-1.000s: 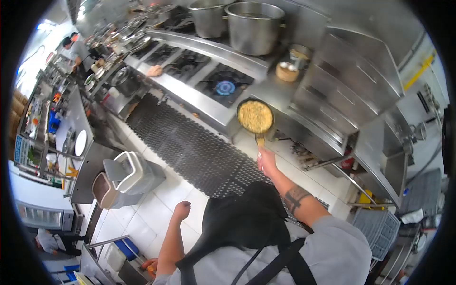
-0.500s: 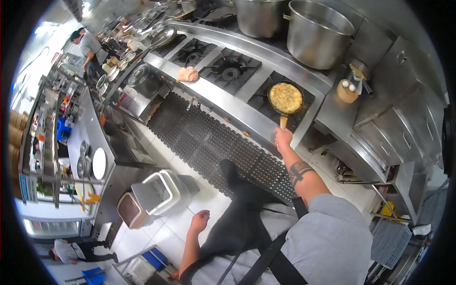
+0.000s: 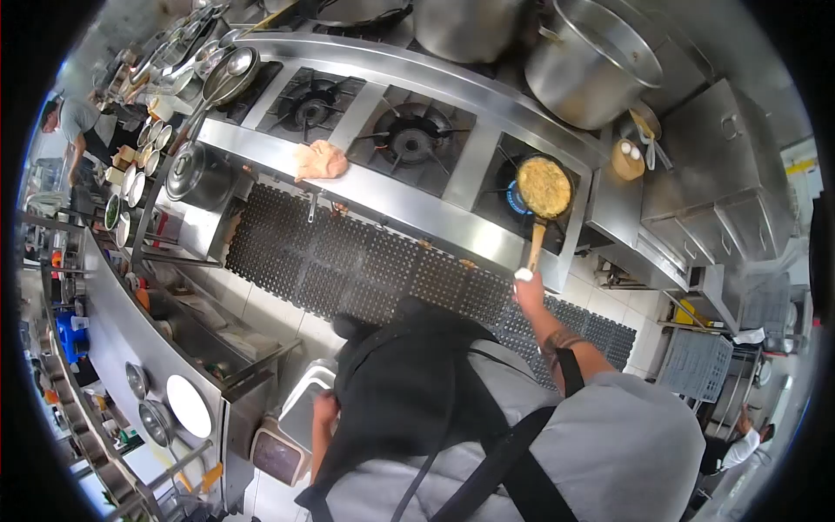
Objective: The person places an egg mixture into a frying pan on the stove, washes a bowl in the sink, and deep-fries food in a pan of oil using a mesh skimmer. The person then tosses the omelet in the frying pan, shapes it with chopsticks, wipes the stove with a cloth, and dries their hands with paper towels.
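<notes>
My right hand [image 3: 528, 294] is closed around the end of the handle of a frying pan [image 3: 537, 233]. A small white thing [image 3: 524, 274] shows at its fingers; I cannot make out what it is. A round yellow omelette [image 3: 544, 187] with green flecks fills the pan. Blue flame [image 3: 517, 199] burns at the pan's left side, on the rightmost front burner. My left hand [image 3: 325, 409] hangs low by my apron, loosely curled with nothing visible in it. It appears beside the grey bin [image 3: 302, 405]; contact cannot be told.
A crumpled pinkish cloth [image 3: 320, 161] lies on the stove's front edge. Large steel pots [image 3: 587, 70] stand behind the burners. Right of the stove, a small container [image 3: 627, 163] holds white eggs. A steel counter [image 3: 117, 304] with a white plate [image 3: 189, 406] runs at left. Other people stand farther off.
My view has turned and shifted. The pan now sits off to the right of its burner, with flame exposed. My left hand has come in closer to my body, beside the bin.
</notes>
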A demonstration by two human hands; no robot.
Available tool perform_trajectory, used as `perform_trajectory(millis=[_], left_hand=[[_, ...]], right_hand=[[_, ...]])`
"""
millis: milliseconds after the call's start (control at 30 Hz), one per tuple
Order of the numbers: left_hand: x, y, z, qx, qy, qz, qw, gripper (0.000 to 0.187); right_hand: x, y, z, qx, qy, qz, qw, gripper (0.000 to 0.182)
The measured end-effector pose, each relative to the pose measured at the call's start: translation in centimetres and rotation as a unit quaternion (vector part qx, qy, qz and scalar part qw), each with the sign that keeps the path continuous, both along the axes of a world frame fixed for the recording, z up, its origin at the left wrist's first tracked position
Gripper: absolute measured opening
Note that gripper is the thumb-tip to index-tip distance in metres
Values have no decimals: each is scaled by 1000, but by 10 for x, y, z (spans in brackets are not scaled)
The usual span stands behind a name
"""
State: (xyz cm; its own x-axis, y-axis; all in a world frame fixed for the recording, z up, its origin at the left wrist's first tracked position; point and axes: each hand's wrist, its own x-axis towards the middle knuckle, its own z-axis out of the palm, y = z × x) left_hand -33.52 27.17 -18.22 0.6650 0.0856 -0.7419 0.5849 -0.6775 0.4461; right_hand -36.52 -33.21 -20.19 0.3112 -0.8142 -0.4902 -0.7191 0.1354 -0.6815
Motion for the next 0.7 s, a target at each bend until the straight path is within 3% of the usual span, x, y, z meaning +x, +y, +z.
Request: perform_trajectory(millis=[33,67,100,133,167,233,267,400,467,533,567,600,633,667,700], left_hand=[[23,13,-15,-9,-29,-94,995,25],[48,33,-37,-15,-62,-184,981,24],[65,75,-96,-60,-132,-282,948,27],[95,66,-68,-37,-49,-179,982,29],[130,49,-31,-20,31,-72,997,31],[181,93,-83,14,-15,-156,988,34],[210,102,-74,17,-15,-135,991,35],[317,170,-82,-2,-35,-208,978,35],[357,203,-68,-111,50,-51,991,33],[401,241,-70,-98,42,-71,992,34],[420,260,-72,-88,39,-89,991,36],[439,277,-73,-120,63,-15,991,38],[452,286,-70,-116,58,-13,991,38],[463,294,-69,-117,38,13,992,31],[474,303,-68,-119,18,40,992,27]], right_hand=[[-10,17,0,16,18,-14,1000,27],[-21,42,17,-39,38,71,996,23],[-78,23,-87,-242,192,461,832,24],[-77,54,-45,-221,265,615,709,21],[-127,61,-150,4,184,345,920,33],[-78,115,-105,-45,198,622,756,26],[-51,142,-81,-80,165,724,665,24],[90,228,-75,-90,158,563,806,21],[168,260,-69,-87,151,481,859,20],[282,277,-45,-119,61,441,888,24],[339,287,-39,-65,21,392,917,31],[396,303,-10,-98,-24,358,928,26],[455,308,-17,50,-107,283,952,21],[514,328,52,93,-147,259,950,19],[574,326,38,125,-224,243,936,17]])
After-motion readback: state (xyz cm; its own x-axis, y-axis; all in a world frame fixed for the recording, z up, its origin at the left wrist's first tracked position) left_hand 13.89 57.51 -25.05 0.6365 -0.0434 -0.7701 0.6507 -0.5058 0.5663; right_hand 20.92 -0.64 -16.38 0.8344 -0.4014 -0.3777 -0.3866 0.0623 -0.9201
